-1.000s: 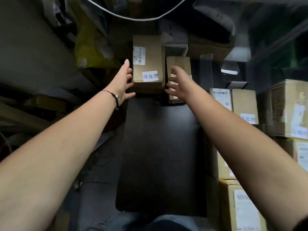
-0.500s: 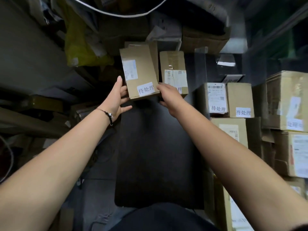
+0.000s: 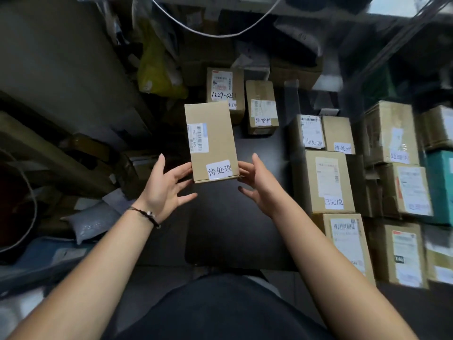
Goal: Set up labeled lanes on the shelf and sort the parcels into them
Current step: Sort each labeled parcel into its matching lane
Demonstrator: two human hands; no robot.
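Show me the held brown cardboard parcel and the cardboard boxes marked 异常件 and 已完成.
Held brown cardboard parcel (image 3: 219,141): head view, bare top face.
Cardboard box marked 异常件 (image 3: 261,107): head view, shipping label.
Cardboard box marked 已完成 (image 3: 328,179): head view, shipping label.

The dark shelf board (image 3: 232,224) stretches away from the person; at its far end stand a box with handwritten numbers (image 3: 224,87) and, just beside it, a box labelled 异常件 (image 3: 261,106); along its right edge sit a carton labelled 待处理 (image 3: 310,132) and, nearer, a carton labelled 已完成 (image 3: 327,180).
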